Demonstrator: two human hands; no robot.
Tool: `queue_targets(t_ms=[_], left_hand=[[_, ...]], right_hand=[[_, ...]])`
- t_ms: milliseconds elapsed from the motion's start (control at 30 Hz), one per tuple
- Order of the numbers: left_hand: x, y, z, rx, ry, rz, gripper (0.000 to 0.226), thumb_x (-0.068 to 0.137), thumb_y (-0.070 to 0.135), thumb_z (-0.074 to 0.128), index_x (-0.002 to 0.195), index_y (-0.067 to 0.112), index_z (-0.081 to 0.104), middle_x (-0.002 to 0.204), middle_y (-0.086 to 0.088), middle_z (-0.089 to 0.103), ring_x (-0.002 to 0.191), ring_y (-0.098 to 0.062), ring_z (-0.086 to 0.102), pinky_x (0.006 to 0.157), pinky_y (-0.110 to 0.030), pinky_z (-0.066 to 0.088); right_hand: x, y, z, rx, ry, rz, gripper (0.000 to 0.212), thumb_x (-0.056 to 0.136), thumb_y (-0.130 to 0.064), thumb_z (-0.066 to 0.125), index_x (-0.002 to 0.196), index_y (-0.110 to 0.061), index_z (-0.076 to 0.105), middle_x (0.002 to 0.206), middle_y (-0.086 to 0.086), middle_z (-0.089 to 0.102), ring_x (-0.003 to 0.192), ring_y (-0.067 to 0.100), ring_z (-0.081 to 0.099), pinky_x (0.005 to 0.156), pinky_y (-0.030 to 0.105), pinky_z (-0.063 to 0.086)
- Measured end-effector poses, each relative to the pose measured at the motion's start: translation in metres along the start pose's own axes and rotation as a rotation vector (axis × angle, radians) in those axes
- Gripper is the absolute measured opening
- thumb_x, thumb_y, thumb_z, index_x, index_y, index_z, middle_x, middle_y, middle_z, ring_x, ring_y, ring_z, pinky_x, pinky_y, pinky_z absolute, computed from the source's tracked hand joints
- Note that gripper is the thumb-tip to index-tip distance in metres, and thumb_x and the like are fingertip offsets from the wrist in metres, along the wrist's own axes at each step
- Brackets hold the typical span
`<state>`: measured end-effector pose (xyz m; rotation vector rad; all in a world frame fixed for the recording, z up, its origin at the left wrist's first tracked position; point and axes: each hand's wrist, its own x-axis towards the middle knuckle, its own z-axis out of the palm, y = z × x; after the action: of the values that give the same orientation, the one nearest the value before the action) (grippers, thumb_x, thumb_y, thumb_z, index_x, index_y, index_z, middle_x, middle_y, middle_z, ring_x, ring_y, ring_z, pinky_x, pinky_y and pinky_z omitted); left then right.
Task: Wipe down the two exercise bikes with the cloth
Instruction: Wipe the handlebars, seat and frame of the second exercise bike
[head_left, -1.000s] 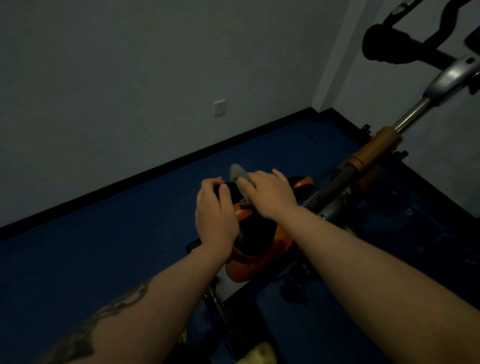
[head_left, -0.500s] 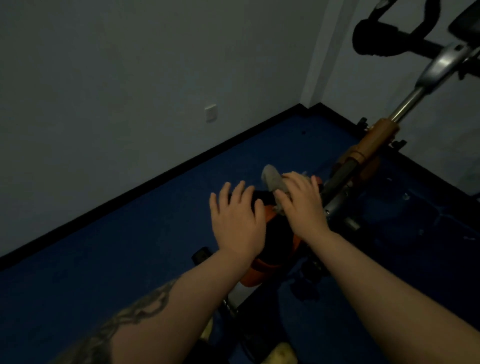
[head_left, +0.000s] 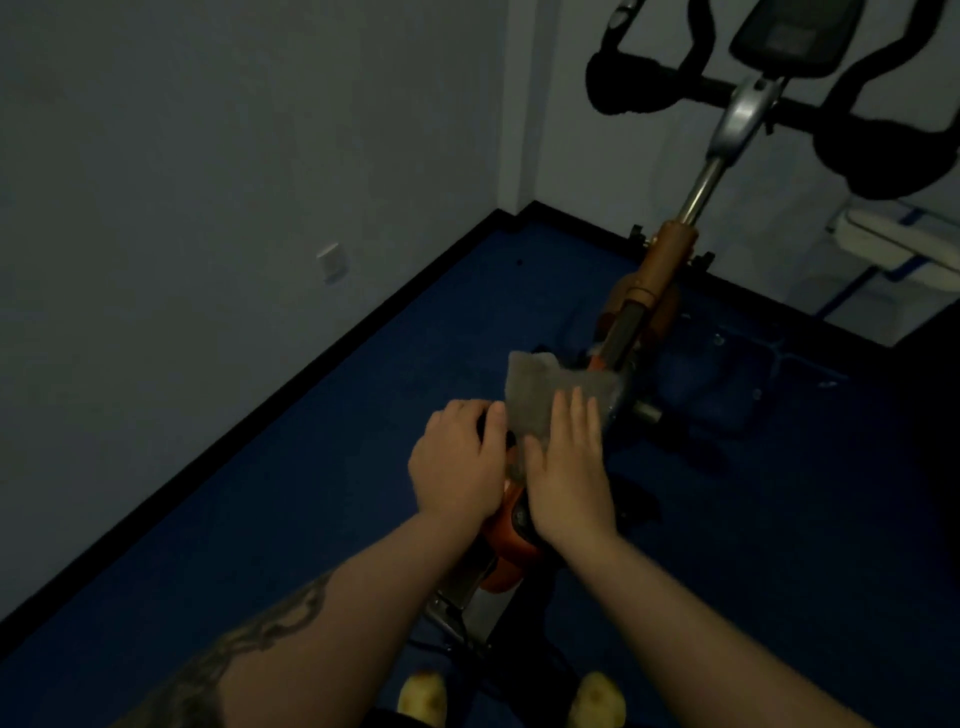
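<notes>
Here cloth (head_left: 550, 395) under right hand (head_left: 569, 478), beside left hand (head_left: 457, 467).

Right hand (head_left: 569, 467) flat, pressing grey cloth (head_left: 545, 395) onto orange exercise bike (head_left: 660, 270) frame; left hand (head_left: 457, 462) curled on frame just left of cloth.

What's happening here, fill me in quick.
A person is wiping an exercise bike in a dim room. The right hand lies flat with straight fingers on a grey cloth, pressing it onto the bike's frame above the orange part. The left hand rests beside it, its fingers curled over a dark part of the bike. The black handlebars are untouched at the far end.
</notes>
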<state>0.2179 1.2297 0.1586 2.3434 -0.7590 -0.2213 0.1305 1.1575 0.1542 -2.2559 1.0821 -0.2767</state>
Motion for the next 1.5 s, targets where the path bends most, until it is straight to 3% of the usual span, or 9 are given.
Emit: queue_targets(t_ms=[133,300,567,800,933,1033,1267,1433,1500], left_hand=[[0.0,-0.002,-0.001,-0.073,0.001,0.01,0.04,0.098,0.046,0.032,0.108,0.027,0.066,0.107,0.011,0.064,0.1,-0.008,0.053,0.079,-0.033,0.042],[0.0,-0.002,-0.002,-0.096,-0.015,0.024,0.039,0.1,0.043,0.034,0.111,0.024,0.066,0.111,0.008,0.064,0.104,-0.011,0.053,0.084,-0.035,0.042],[0.002,-0.006,-0.005,-0.229,-0.064,0.006,0.042,0.101,0.042,0.031,0.124,0.027,0.062,0.123,0.01,0.062,0.114,-0.01,0.051,0.093,-0.035,0.039],[-0.002,-0.022,-0.008,-0.374,-0.113,0.152,0.054,0.094,0.048,0.022,0.117,0.025,0.065,0.115,0.011,0.064,0.108,-0.006,0.053,0.095,-0.036,0.044],[-0.011,-0.036,-0.016,-0.46,-0.205,0.192,0.053,0.095,0.042,0.025,0.136,0.02,0.052,0.139,0.008,0.049,0.131,-0.006,0.037,0.112,-0.029,0.027],[-0.017,-0.044,-0.018,-0.489,-0.277,0.136,0.045,0.105,0.036,0.026,0.146,0.021,0.038,0.152,0.01,0.031,0.142,-0.004,0.021,0.119,-0.028,0.013],[-0.019,-0.041,-0.027,-0.779,-0.348,-0.068,0.051,0.103,0.04,0.026,0.152,0.026,0.023,0.158,0.01,0.022,0.143,-0.002,0.02,0.121,-0.032,0.014],[-0.027,-0.045,-0.032,-0.905,-0.402,-0.014,0.062,0.093,0.049,0.036,0.15,0.029,0.023,0.148,0.02,0.034,0.126,0.017,0.037,0.104,-0.007,0.03],[-0.028,-0.051,-0.033,-0.865,-0.443,-0.01,0.066,0.092,0.061,0.035,0.149,0.031,0.025,0.152,0.017,0.031,0.135,0.011,0.03,0.113,-0.017,0.025]], right_hand=[[0.006,0.003,-0.002,0.102,-0.045,0.105,0.065,0.103,-0.04,0.03,0.154,-0.02,-0.004,0.158,-0.003,-0.024,0.148,0.021,0.0,0.119,0.037,0.017],[0.016,-0.019,-0.003,-0.037,-0.056,0.367,0.062,0.103,-0.041,0.024,0.154,-0.025,-0.008,0.16,0.009,-0.014,0.124,0.035,0.047,0.085,0.038,0.043],[-0.004,-0.016,0.0,-0.026,0.015,0.304,0.058,0.102,-0.043,0.022,0.153,-0.032,-0.002,0.162,0.003,-0.009,0.133,0.031,0.038,0.097,0.041,0.045],[-0.061,-0.015,0.014,-0.069,0.064,0.154,0.064,0.097,-0.057,0.013,0.153,-0.032,-0.002,0.161,-0.007,-0.011,0.147,0.018,0.002,0.117,0.035,0.014],[-0.051,0.006,0.016,0.355,0.17,0.342,0.062,0.092,-0.059,0.029,0.148,-0.034,0.026,0.148,-0.006,0.037,0.126,0.014,0.042,0.095,0.036,0.04],[-0.033,0.0,0.02,0.212,0.189,0.393,0.06,0.093,-0.055,0.028,0.147,-0.029,0.027,0.143,0.005,0.047,0.121,0.025,0.05,0.092,0.041,0.045],[-0.017,-0.054,0.017,-0.334,0.005,0.189,0.059,0.102,-0.048,0.02,0.154,-0.032,-0.003,0.162,0.009,-0.006,0.146,0.035,0.01,0.119,0.044,0.007],[-0.051,-0.05,0.029,-0.408,0.062,-0.22,0.053,0.096,-0.039,0.031,0.145,-0.02,0.039,0.149,0.007,0.042,0.143,0.031,0.028,0.117,0.044,0.02],[-0.056,-0.029,0.017,-0.402,0.065,-0.189,0.055,0.095,-0.043,0.026,0.14,-0.017,0.044,0.145,0.006,0.046,0.141,0.029,0.031,0.116,0.043,0.025]])
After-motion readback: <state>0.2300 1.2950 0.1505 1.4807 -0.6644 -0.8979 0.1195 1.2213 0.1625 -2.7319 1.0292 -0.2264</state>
